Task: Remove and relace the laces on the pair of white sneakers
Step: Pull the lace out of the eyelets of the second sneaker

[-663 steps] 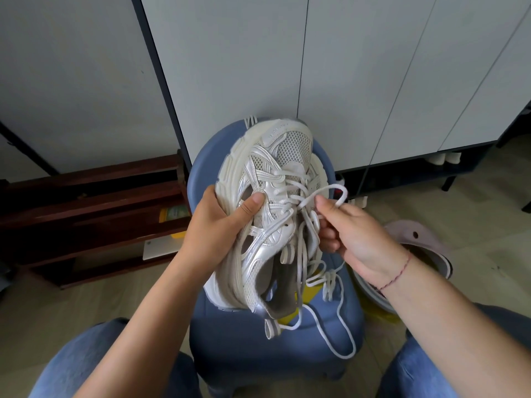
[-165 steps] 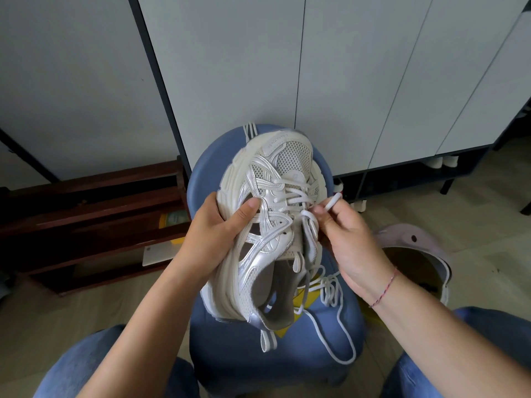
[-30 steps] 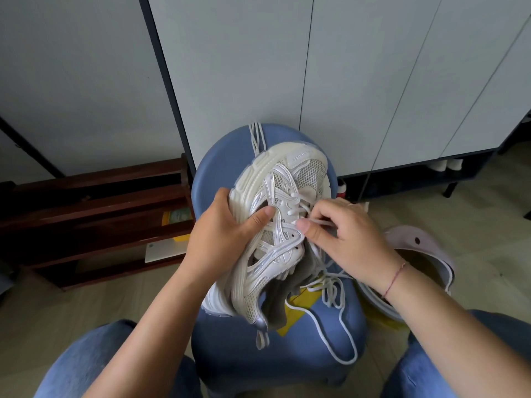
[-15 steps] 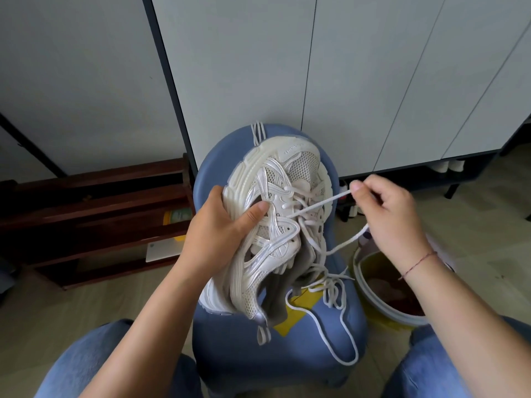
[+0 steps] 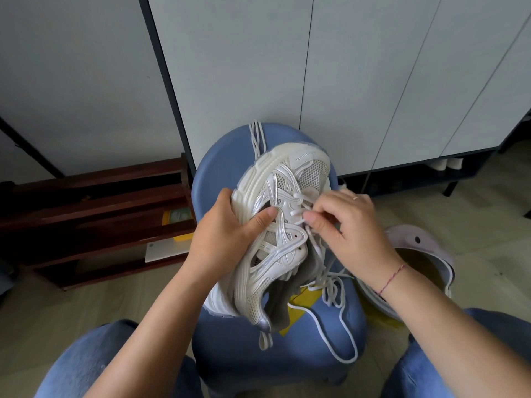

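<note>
1. Fingers (image 5: 311,218) of the right hand (image 5: 349,229) pinch the lace (image 5: 333,285) at the eyelets;
2. left hand (image 5: 222,235) grips the sneaker (image 5: 280,231), thumb across its side;
3. sneaker held above the blue stool (image 5: 218,159).

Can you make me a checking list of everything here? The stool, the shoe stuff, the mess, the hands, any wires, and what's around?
Surface: blue stool with a yellow patch on its seat.
Job's things: one white sneaker held over the stool, partly laced. Its lace trails loose across the seat. A second lace hangs over the stool's far edge.
Clutter: tub right of the stool; yellow box on the rack.
Hands: left hand grips the sneaker's side; right hand pinches the lace by the eyelets.
Cables: nothing seen.
Surroundings: white doors behind, dark wooden rack at left, pale floor.
</note>
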`<act>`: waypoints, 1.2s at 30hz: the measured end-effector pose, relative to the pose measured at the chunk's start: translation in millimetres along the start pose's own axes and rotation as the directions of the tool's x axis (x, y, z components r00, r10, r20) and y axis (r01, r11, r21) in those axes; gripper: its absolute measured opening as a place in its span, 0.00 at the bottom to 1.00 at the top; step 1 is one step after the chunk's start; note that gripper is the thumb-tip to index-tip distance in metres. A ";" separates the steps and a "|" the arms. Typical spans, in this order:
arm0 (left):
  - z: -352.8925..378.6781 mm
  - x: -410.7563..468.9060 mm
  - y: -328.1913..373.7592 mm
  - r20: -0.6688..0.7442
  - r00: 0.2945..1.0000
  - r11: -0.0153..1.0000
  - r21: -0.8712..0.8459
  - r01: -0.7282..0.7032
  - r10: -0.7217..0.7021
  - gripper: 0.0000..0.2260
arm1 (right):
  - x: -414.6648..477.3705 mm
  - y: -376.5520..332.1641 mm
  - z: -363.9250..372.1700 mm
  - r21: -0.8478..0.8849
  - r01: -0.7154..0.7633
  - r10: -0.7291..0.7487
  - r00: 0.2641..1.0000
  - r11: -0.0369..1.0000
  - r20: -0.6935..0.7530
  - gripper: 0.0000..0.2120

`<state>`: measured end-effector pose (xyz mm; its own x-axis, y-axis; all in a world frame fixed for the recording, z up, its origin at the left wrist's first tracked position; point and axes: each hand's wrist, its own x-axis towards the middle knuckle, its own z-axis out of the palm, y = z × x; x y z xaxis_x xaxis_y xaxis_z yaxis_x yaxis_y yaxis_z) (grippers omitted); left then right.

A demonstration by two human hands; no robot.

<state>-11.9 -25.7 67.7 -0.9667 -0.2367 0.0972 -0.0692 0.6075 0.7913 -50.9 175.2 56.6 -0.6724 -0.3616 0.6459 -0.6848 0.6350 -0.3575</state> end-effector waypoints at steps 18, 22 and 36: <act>0.7 0.0 0.1 -0.019 1.000 0.999 0.032 0.002 -0.001 0.24 | -2.5 0.1 -1.2 0.045 -0.020 0.014 0.990 0.999 0.140 0.18; 2.3 0.1 -0.3 -0.020 1.000 0.997 0.078 0.003 -0.001 0.25 | -1.8 -1.7 1.7 0.029 -0.017 0.012 0.988 0.999 0.157 0.18; 1.3 1.7 -3.1 0.053 0.998 0.983 -0.181 0.044 -0.034 0.31 | 3.7 -1.0 -15.1 0.852 -0.417 0.308 0.804 -0.318 0.508 0.13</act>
<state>-13.6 -27.0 64.7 -0.9755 -0.2168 0.0376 -0.0655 0.4493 0.8910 -48.5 183.5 69.6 -0.8943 -0.4425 0.0668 0.2585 -0.6327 -0.7300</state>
